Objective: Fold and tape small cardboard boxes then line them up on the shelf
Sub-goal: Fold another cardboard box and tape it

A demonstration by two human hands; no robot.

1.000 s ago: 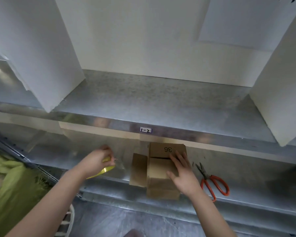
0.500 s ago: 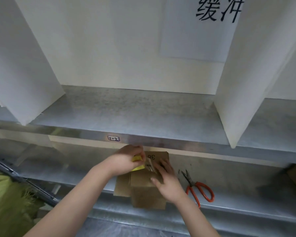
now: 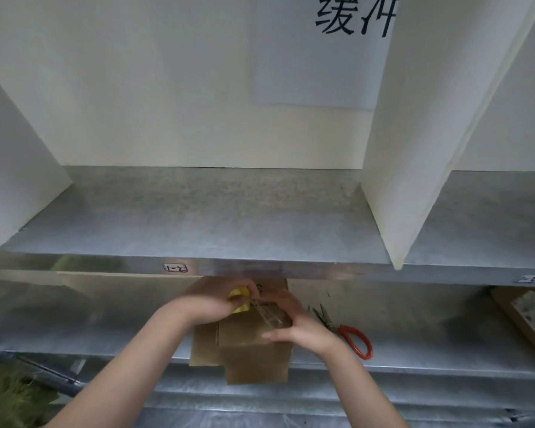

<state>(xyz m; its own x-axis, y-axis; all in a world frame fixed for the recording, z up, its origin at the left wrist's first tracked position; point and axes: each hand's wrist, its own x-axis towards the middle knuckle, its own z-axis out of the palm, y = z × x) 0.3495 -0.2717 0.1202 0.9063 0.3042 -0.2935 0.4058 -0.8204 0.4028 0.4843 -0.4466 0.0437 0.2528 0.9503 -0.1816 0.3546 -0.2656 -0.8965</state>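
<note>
Galvanised lower shelf [image 3: 414, 341] holding half-folded cardboard box [image 3: 250, 350]; left hand [image 3: 217, 301] gripping yellow tape roll [image 3: 239, 299] at far-left corner; right hand [image 3: 294, 322] pinching clear strip [image 3: 267, 315], stretched diagonally over top flaps.

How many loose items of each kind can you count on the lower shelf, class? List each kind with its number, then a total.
Cardboard box: 1
Yellow tape roll: 1
Orange-handled scissors: 1
Package at the far right edge: 1
Total: 4
</note>
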